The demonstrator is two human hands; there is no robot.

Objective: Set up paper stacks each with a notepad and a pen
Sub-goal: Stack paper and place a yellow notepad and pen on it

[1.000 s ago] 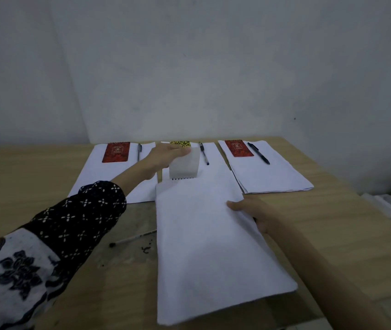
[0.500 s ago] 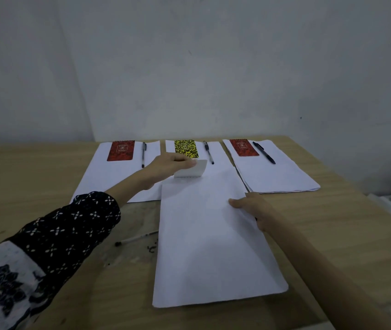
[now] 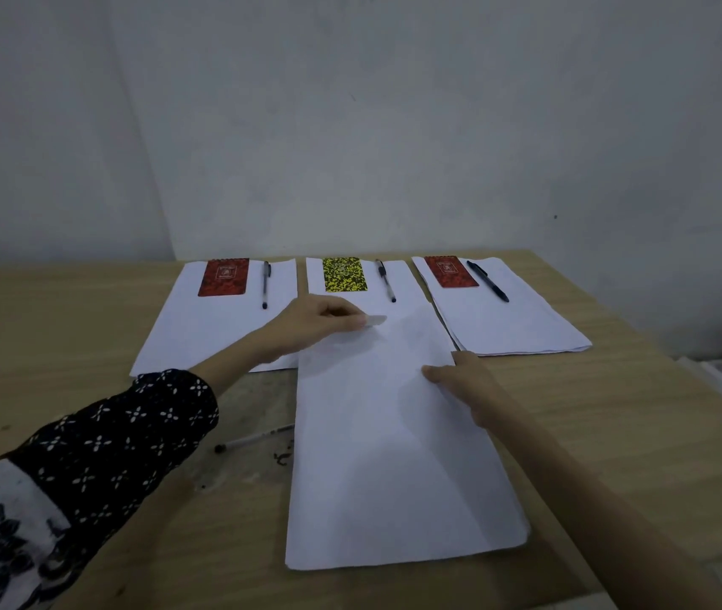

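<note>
Nearest: paper stack on table, loose pen just left. Your right hand rests flat on stack's R edge, fingers relaxed. Your left hand pinches white notepad at stack's far end. Far row: 3 stacks w/ notepad + pen each.

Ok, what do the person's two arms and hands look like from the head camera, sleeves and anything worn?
The left arm wears a long dark sleeve printed with small white flower-like crosses, changing nearer the camera to a pale panel with large dark floral motifs. It ends short of the wrist, leaving the left hand bare. The right arm is bare as far as the frame shows, as is the right hand. No rings, watch or gloves visible.
</note>
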